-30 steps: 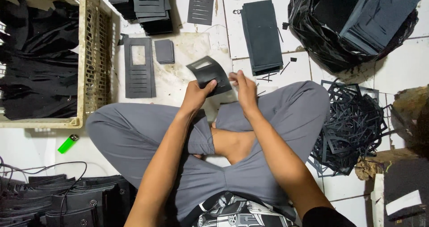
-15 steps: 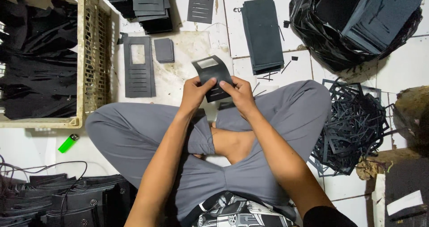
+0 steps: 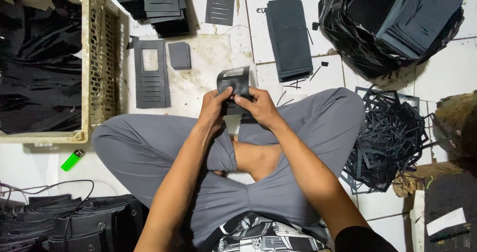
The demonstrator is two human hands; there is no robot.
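I sit cross-legged on a tiled floor in grey trousers. Both hands hold one dark grey die-cut sheet [image 3: 235,80] with a window cut near its top, just above my knees. My left hand [image 3: 214,104] grips its left lower edge. My right hand [image 3: 258,107] pinches its lower right part with thumb and fingers. The sheet stands nearly upright, its lower part hidden behind my fingers.
A slotted dark sheet [image 3: 151,74] and small square stack [image 3: 179,55] lie on a stained board. A woven basket [image 3: 101,63] of black pieces stands left, a flat dark stack [image 3: 289,38] ahead, a black bag [image 3: 377,28] right, offcut scraps [image 3: 392,138], a green lighter [image 3: 72,160].
The sheet has turned from a tilted, folded pose to nearly upright, facing me. Both hands closed in on its lower edge and shifted slightly left.
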